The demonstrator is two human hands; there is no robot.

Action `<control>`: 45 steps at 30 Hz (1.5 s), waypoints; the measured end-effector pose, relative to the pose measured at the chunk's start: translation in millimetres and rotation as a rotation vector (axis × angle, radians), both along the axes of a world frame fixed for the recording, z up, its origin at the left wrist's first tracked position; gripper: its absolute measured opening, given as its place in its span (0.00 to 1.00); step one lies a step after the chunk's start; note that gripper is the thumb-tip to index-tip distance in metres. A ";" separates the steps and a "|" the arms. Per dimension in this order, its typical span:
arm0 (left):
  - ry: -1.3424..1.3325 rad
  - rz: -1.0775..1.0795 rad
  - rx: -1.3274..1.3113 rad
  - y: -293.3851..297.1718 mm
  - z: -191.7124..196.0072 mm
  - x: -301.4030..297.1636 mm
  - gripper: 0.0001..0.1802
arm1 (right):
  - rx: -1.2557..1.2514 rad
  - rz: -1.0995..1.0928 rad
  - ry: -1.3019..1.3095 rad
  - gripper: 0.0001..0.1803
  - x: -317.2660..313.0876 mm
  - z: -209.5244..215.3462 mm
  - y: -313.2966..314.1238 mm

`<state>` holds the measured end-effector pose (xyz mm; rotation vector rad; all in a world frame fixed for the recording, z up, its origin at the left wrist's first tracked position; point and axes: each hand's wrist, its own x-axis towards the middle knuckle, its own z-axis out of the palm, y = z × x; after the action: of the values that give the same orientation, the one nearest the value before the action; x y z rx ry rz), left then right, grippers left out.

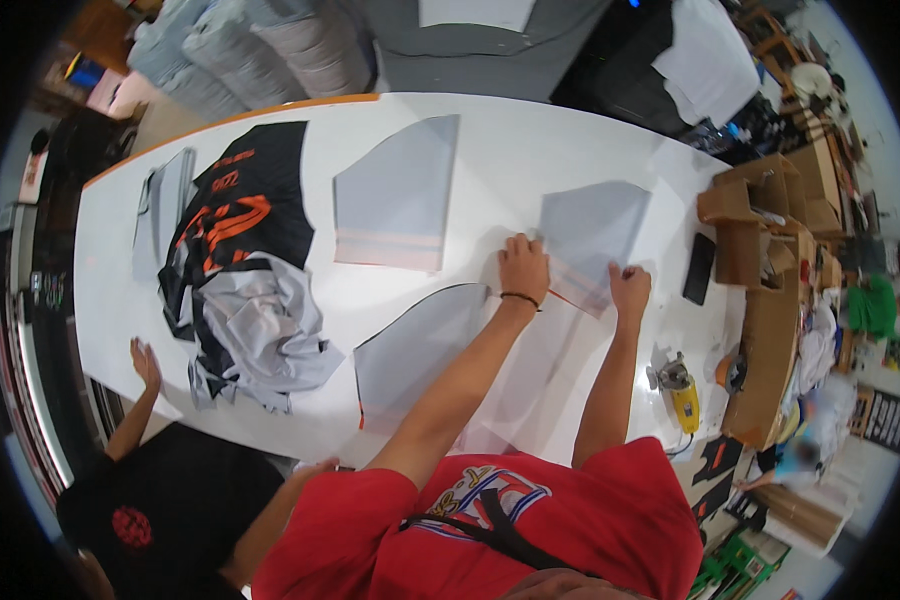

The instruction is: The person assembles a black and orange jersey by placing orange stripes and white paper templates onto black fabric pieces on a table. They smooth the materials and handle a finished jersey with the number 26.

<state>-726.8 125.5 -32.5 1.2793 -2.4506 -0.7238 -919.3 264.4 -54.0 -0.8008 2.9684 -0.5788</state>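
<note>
A grey sleeve-shaped fabric piece [595, 225] with faint orange bands at its lower edge lies on the white table in front of me. My left hand [523, 270], a dark band at its wrist, has its fingers curled at the piece's lower left edge. At the lower right edge, my right hand [630, 290] is closed in a pinch, thumb up. Under and below my hands a pale translucent sheet [545, 350] spreads toward me. Another similar grey fabric panel [397, 200] lies flat further left, and a dark-edged grey panel [420, 345] is partly covered by my left forearm.
A heap of black, orange and grey garment panels [250, 230] covers the table's left part. A co-worker's hand [146, 365] rests by the near left edge. To the right are a black phone [699, 268], a yellow corded cutter [682, 400] and cardboard boxes [760, 230].
</note>
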 end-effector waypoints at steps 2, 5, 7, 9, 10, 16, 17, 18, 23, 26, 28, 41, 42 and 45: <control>0.207 -0.025 -0.024 -0.9 -12.6 -1.0 0.13 | -0.033 0.066 0.019 0.23 21.8 8.1 2.0; 0.455 -0.044 0.254 -10.8 7.1 12.5 0.11 | -0.101 0.041 -0.218 0.19 23.6 13.4 19.3; 0.723 0.064 0.279 -17.5 33.0 25.7 0.13 | -0.527 -0.051 -0.654 0.16 53.1 53.3 1.6; 0.695 0.165 0.450 -31.7 81.6 52.1 0.13 | -0.764 -0.092 -0.923 0.11 76.5 92.3 -7.6; 0.682 0.225 0.530 -39.6 106.4 70.1 0.12 | -0.874 -0.070 -0.959 0.13 87.2 106.8 -18.3; 0.910 0.265 0.481 -112.4 135.6 146.3 0.14 | -1.111 0.144 -1.158 0.24 136.0 151.4 -105.6; 0.867 0.282 0.480 -130.6 137.9 157.6 0.13 | -1.144 0.208 -1.199 0.24 142.1 150.8 -128.1; 0.858 0.266 0.381 -149.5 141.1 166.6 0.13 | -1.177 0.228 -1.246 0.24 147.0 152.2 -149.8; 1.137 0.194 0.246 -207.7 179.9 194.6 0.09 | -1.265 0.416 -1.193 0.21 173.8 180.2 -232.9; 1.126 0.195 0.214 -214.1 183.2 212.7 0.09 | -1.197 0.464 -1.120 0.20 188.2 172.9 -251.4; 1.044 0.248 0.242 -212.8 150.9 231.0 0.09 | -1.093 0.419 -1.080 0.21 203.1 145.2 -256.2; 0.437 0.439 0.236 -195.6 0.2 271.1 0.09 | -0.550 0.493 -0.485 0.20 249.0 32.8 -227.2; 0.425 0.425 0.233 -195.1 -0.8 272.1 0.10 | -0.531 0.497 -0.464 0.20 252.2 31.8 -224.1; 0.407 0.398 0.227 -193.2 -3.3 277.8 0.11 | -0.476 0.487 -0.462 0.20 260.1 29.9 -219.3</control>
<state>-449.0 -67.8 -35.8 1.4680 -1.7649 -1.0459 -659.2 45.1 -24.0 -1.1699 2.1335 -1.2413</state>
